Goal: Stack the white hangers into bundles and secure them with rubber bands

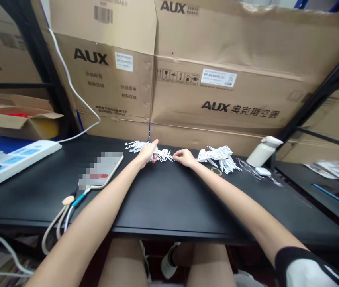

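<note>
Head view: both hands' grips (147, 153) (184, 158) pinch white clips (165, 155)

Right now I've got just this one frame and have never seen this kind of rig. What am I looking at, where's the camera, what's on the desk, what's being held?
There is no machine here: a person works with two bare hands. The single picture comes from a camera worn on their head, looking forward and down, so both forearms reach away from you and their knees show below the desk edge.

The left hand grips a small bunch of white plastic pieces, and the right hand pinches the other end of that same bunch. More of these pieces lie in a pile to the right and another behind the left hand.

Also on the black desk: a phone with a cable, a white power strip, a yellow rubber band and a white bottle. Cardboard boxes are stacked behind.
</note>
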Demonstrator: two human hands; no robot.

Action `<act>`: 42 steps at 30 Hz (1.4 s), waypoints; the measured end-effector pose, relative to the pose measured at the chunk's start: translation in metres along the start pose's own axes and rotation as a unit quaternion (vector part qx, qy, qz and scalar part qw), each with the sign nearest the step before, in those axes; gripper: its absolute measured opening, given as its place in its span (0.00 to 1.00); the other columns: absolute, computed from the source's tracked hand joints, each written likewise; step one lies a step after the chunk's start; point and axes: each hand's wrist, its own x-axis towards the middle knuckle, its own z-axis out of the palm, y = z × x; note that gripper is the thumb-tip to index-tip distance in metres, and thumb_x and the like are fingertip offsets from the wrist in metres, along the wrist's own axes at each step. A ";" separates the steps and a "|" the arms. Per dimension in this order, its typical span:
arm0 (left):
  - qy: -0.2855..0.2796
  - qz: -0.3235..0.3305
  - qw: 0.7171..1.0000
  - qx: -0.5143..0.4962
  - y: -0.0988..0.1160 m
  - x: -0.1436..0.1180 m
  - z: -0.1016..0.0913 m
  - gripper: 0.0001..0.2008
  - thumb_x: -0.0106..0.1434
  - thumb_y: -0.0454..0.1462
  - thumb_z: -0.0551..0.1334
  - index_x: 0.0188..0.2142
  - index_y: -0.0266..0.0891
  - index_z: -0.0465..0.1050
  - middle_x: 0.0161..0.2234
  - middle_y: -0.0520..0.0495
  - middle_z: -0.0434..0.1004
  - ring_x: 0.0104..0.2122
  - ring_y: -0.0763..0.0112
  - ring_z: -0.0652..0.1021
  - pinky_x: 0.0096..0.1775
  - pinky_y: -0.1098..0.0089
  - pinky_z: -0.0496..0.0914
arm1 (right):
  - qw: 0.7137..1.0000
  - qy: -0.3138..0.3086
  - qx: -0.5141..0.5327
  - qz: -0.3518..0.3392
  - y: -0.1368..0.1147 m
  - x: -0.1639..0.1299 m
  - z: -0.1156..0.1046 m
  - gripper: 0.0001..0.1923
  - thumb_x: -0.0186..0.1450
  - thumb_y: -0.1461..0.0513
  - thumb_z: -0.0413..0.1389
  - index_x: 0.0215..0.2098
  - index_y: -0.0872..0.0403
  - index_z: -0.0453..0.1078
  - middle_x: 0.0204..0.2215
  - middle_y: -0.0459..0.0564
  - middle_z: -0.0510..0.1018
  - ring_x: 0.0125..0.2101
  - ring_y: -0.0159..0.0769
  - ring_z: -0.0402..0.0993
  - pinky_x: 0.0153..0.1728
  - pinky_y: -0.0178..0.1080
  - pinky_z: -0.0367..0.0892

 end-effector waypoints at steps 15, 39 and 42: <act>-0.053 0.005 0.991 0.122 -0.002 -0.015 0.032 0.25 0.61 0.56 0.52 0.21 0.38 0.62 0.12 0.52 0.65 0.11 0.74 0.69 0.16 0.76 0.62 | 0.998 0.049 0.017 -0.036 0.002 -0.074 -0.055 0.10 0.61 0.57 0.53 0.31 0.56 0.69 0.24 0.47 0.73 0.20 0.30 0.66 0.23 0.34 0.63; -0.112 -0.078 0.985 0.101 0.002 -0.035 0.072 0.26 0.62 0.57 0.50 0.33 0.36 0.67 0.26 0.41 0.78 0.21 0.64 0.79 0.17 0.74 0.65 | 0.989 -0.001 0.140 -0.042 -0.027 -0.089 -0.036 0.11 0.58 0.58 0.56 0.29 0.59 0.72 0.21 0.45 0.72 0.18 0.25 0.60 0.20 0.30 0.55; -0.116 -0.077 0.984 0.115 0.003 -0.036 0.073 0.25 0.61 0.56 0.52 0.33 0.35 0.67 0.25 0.41 0.78 0.20 0.66 0.78 0.17 0.74 0.66 | 0.992 0.013 0.120 -0.041 -0.030 -0.091 -0.035 0.09 0.57 0.60 0.56 0.27 0.59 0.72 0.20 0.45 0.72 0.17 0.25 0.59 0.19 0.31 0.54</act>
